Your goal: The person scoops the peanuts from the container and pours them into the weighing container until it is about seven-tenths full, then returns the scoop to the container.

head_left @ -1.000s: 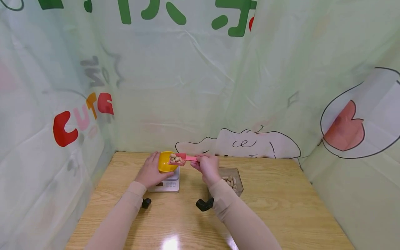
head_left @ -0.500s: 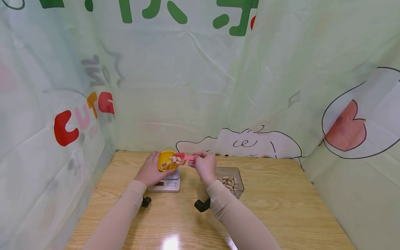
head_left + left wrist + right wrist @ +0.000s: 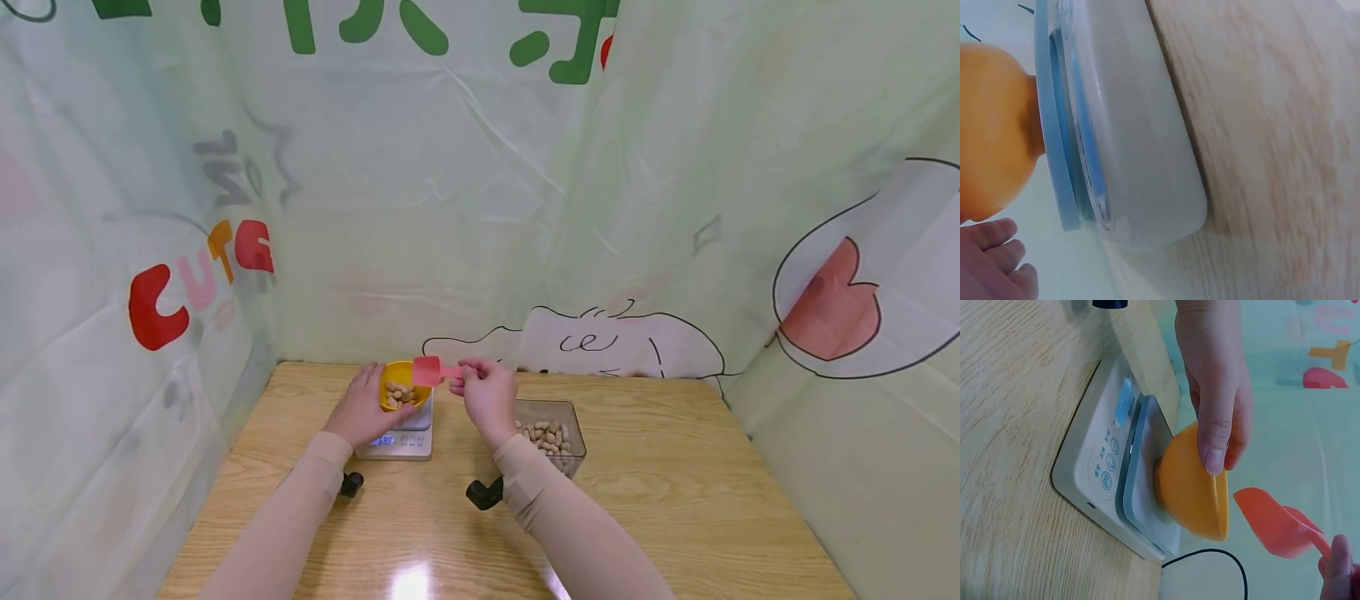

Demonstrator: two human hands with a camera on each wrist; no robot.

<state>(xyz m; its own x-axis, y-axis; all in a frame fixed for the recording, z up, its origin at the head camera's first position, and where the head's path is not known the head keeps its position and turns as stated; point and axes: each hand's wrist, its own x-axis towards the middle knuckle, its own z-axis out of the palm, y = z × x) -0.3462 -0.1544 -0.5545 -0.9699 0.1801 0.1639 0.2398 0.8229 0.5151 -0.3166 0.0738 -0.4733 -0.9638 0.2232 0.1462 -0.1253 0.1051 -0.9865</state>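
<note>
A yellow bowl (image 3: 406, 393) holding peanuts stands on a white kitchen scale (image 3: 396, 443) whose display is lit. My left hand (image 3: 377, 397) holds the bowl's left side, thumb on its near wall; the right wrist view shows that thumb pressed on the bowl (image 3: 1194, 487) over the scale (image 3: 1104, 481). My right hand (image 3: 461, 377) pinches the handle of a pink scoop (image 3: 427, 371), which is tipped over the bowl's rim and looks empty. In the right wrist view the scoop (image 3: 1272, 522) hangs beside the bowl. The left wrist view shows the bowl's underside (image 3: 991, 131) on the scale (image 3: 1129, 125).
A clear plastic box (image 3: 573, 427) of peanuts stands on the wooden table (image 3: 675, 500) just right of my right forearm. Printed plastic sheets wall in the table at the back and both sides. A thin black cable (image 3: 1210, 553) runs behind the scale.
The scoop was full of peanuts over the bowl; it has tipped and the peanuts now lie in the bowl. The scale's display has lit up. My left hand stayed on the bowl.
</note>
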